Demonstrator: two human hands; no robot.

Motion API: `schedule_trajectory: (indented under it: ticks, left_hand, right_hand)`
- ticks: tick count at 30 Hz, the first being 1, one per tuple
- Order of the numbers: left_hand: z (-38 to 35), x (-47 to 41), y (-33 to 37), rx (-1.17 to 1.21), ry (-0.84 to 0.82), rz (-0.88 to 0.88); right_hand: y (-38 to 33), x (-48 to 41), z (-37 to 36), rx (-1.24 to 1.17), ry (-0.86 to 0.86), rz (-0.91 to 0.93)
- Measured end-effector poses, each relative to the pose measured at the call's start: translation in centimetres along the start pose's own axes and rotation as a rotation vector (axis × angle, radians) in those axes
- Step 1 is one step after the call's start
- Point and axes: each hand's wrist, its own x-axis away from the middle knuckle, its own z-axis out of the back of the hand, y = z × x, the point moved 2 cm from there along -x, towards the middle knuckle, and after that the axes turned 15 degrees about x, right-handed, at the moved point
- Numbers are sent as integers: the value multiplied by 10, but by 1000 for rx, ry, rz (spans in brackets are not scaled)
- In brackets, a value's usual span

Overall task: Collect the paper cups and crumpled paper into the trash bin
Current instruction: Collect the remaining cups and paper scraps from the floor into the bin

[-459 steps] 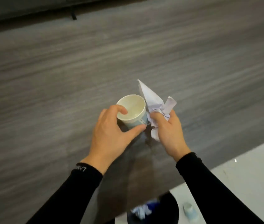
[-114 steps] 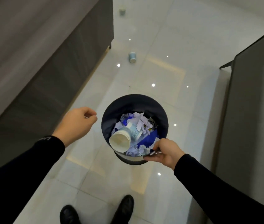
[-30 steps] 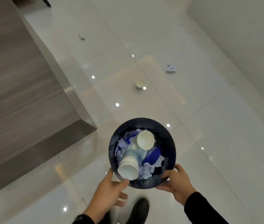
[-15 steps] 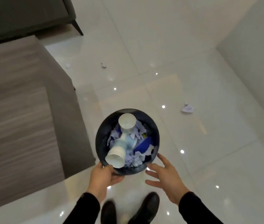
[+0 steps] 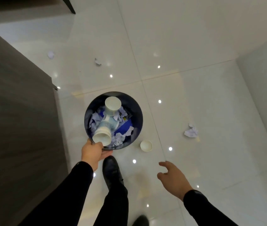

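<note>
My left hand (image 5: 92, 153) grips the near rim of the dark round trash bin (image 5: 137, 118). Inside it lie paper cups (image 5: 112, 105) and crumpled paper (image 5: 118, 138). My right hand (image 5: 172, 178) hangs free to the right, fingers spread, holding nothing. On the floor just right of the bin stands a white paper cup (image 5: 146, 145). A crumpled paper ball (image 5: 191, 131) lies further right. Two more paper scraps lie on the far floor, one (image 5: 97, 61) in the middle and one (image 5: 50, 54) close to the table.
A grey wood-grain table (image 5: 20, 119) fills the left side, its corner close to the bin. A wall (image 5: 263, 75) rises at the right. A dark furniture leg (image 5: 69, 4) shows at the top. My shoes (image 5: 111, 170) stand on the glossy white tiles below the bin.
My right hand has let go of the bin and dropped away to the right. The left hand keeps the rim. A floor cup has come into view beside the bin.
</note>
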Motion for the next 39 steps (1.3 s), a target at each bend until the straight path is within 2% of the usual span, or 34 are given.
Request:
schedule_trajectory:
  ticks: [7, 12, 16, 19, 21, 24, 29, 31, 33, 36, 37, 39]
  left_hand:
    - [-35, -62, -5, -8, -22, -17]
    - [-29, -68, -12, -17, -67, -65]
    - [5, -71, -38, 47, -105, 85]
    - [33, -72, -64, 41, -27, 200]
    - [43, -75, -75, 19, 51, 214]
    - [40, -81, -75, -10, 108, 199]
    - [0, -78, -53, -41, 149, 157]
    - [-17, -70, -43, -11, 177, 158]
    - [-33, -60, -33, 32, 208, 147]
    - [-43, -48, -14, 114, 330, 14]
    - [-43, -43, -6, 107, 399, -78]
    - [-38, -32, 9, -85, 492, -358]
  right_hand:
    - [-37, -108, -1, 101, -131, 78]
    - [-32, -177, -27, 325, -198, 137]
    - [-18, -229, -66, 590, -285, 168]
    - [-7, -254, -96, 810, -295, 135]
    - [-1, -264, -105, 776, -254, 106]
    - [-3, -267, -96, 564, -130, 138]
    - [-28, -209, -13, 84, 381, 220]
    - [-50, -173, 26, -102, 568, 333]
    - [-80, -141, 52, -103, 688, 520]
    - [-124, -116, 64, 89, 656, 778]
    - [-134, -114, 63, 185, 593, 827]
    - [-144, -119, 56, 338, 409, 833]
